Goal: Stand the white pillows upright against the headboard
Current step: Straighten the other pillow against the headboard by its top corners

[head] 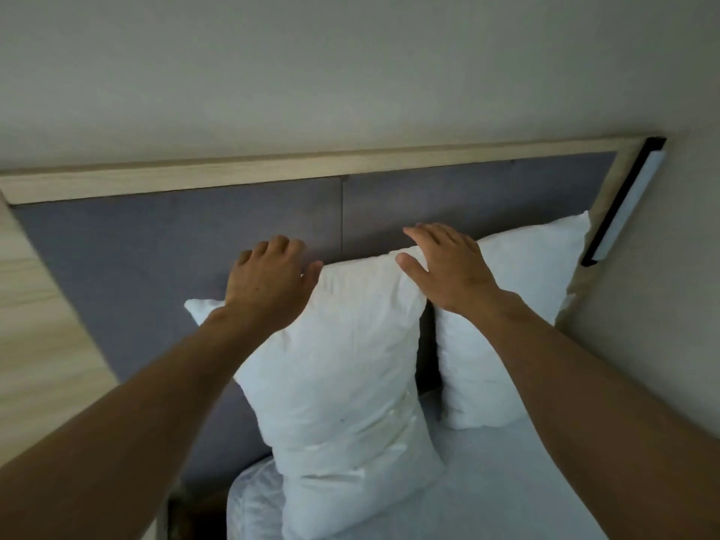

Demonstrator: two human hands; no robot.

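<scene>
Pillow point(343, 368) upright; both hands atop.

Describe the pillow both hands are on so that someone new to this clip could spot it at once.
Start at the grey padded headboard with its pale wood frame. Two white pillows stand upright against it; the near pillow is the left one, closer to the camera. Unlike the far pillow by the right wall, its top edge has the left hand and right hand on it.
</scene>
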